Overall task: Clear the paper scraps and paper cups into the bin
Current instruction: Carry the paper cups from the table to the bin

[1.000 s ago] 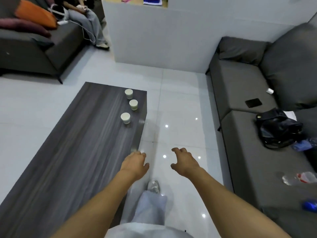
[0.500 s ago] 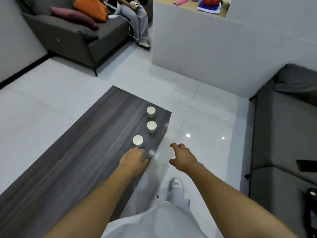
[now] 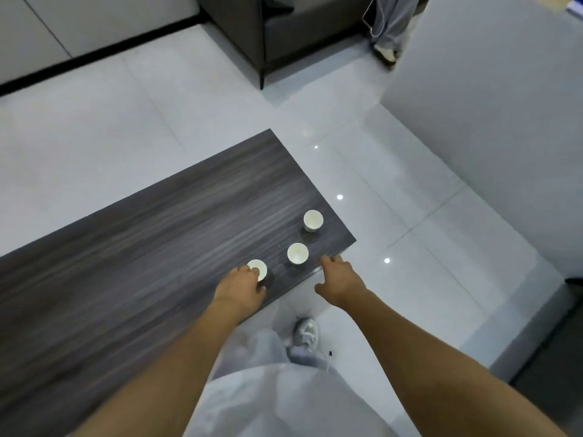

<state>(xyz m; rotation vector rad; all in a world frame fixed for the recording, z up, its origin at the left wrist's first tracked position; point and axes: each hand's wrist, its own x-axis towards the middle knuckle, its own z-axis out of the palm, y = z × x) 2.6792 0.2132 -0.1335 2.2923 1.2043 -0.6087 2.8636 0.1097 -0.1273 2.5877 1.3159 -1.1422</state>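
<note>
Your left hand (image 3: 241, 287) wraps the nearest paper cup (image 3: 258, 269) on the desk (image 3: 126, 247); your right hand (image 3: 339, 279), fingers loosely spread, holds nothing, the middle cup (image 3: 297, 253) at its ten o'clock.

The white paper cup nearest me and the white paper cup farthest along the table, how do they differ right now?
The nearest white paper cup has the left hand on it, fingers at its rim and side; the farthest white paper cup stands untouched. The nearest is partly hidden by that hand; the farthest shows whole. Both stand upright, mouths up, near the long edge of the dark wood-grain table.
</note>
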